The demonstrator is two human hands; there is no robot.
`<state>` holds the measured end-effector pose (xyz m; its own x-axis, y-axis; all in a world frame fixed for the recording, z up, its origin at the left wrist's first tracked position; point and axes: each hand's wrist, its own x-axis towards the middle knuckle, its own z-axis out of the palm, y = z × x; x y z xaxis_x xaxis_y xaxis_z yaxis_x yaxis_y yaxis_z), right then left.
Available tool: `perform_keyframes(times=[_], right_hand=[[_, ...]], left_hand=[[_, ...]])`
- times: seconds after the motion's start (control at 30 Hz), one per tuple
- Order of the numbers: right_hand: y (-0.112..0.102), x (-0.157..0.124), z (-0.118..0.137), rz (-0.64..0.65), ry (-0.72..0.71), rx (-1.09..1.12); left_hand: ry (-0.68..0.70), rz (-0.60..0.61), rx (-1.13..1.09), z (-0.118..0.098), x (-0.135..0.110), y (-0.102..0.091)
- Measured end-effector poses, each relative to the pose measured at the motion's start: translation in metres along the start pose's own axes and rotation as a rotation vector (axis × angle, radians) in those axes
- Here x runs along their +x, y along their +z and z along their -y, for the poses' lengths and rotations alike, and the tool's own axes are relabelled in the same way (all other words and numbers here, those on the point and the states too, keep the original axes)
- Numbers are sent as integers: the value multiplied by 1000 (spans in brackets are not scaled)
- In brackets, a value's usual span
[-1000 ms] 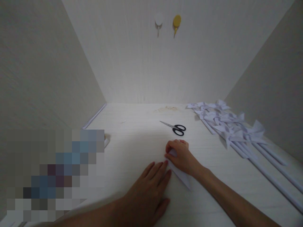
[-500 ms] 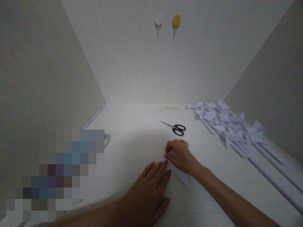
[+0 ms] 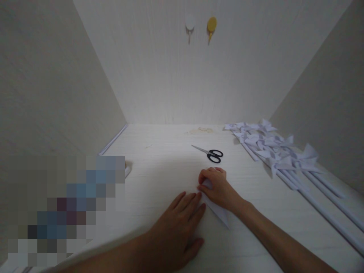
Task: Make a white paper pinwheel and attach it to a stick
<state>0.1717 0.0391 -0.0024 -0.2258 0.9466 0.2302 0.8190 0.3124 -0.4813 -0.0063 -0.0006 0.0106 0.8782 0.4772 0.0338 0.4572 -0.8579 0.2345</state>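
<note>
A folded piece of white paper [image 3: 218,213] lies on the white table [image 3: 159,170] in front of me. My right hand [image 3: 217,189] rests on its far end, fingers curled and pressing the fold. My left hand [image 3: 178,223] lies flat beside the paper's near edge, fingers stretched out and together, fingertips touching the paper. Black-handled scissors [image 3: 209,152] lie just beyond my right hand.
Several white paper pinwheels on long white sticks [image 3: 281,159] lie along the right side of the table. Two hooks, one white [image 3: 190,25] and one yellow [image 3: 211,26], hang on the back wall. A blurred patch covers the lower left.
My left hand has crept slightly forward and up along the paper's edge. My right hand stays put.
</note>
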Motion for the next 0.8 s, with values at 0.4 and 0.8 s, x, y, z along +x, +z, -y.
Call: perform_keyframes(times=[0.4,0.8], right_hand=[[-10,-2,-2,-127,-115,5],[-48,-43,-7,303,-422,-126]], left_hand=[[78,-36,80,7,18,-8],[68,-76,209,4,21,-7]])
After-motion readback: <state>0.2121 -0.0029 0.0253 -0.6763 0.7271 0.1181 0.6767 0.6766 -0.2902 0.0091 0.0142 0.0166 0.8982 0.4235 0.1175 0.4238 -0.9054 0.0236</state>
